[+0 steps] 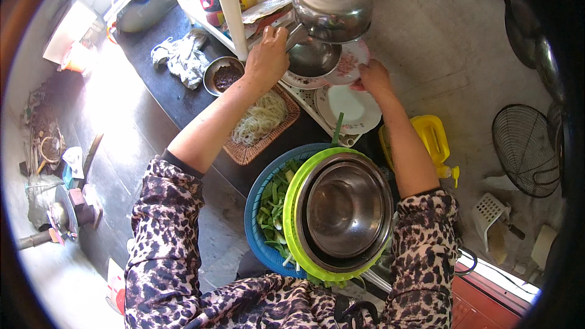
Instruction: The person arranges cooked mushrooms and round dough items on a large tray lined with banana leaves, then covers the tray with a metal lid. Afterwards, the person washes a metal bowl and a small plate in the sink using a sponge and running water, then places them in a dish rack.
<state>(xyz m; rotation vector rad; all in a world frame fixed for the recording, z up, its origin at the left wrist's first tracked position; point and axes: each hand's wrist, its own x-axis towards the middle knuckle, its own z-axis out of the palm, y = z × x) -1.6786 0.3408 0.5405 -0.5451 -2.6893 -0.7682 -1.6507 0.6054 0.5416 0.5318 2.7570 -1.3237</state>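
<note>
My left hand [268, 58] grips the handle of a metal pan [315, 57] at the plastic rack's shelf. Just above that pan is an upturned metal bowl or pot [333, 4]; what supports it cannot be told. My right hand [375, 76] holds the rim of a plate [348, 61] bearing small pinkish pieces. Below this plate lies a white, floral-rimmed plate [349, 108]. Pale noodles [263, 118] fill a wicker basket [242, 155] under my left forearm. Nearer my body, nested metal bowls [346, 210] sit in a lime-green basket [292, 219], over a blue basket [253, 237] with leafy greens [274, 205].
A small metal bowl of dark contents [226, 76] and a crumpled cloth or bag [183, 58] lie on the dark counter [151, 66]. The white rack's leg [233, 13] rises beside my left hand. A yellow plastic jug [429, 139] stands right of my right forearm; a wire strainer [525, 148] hangs farther right.
</note>
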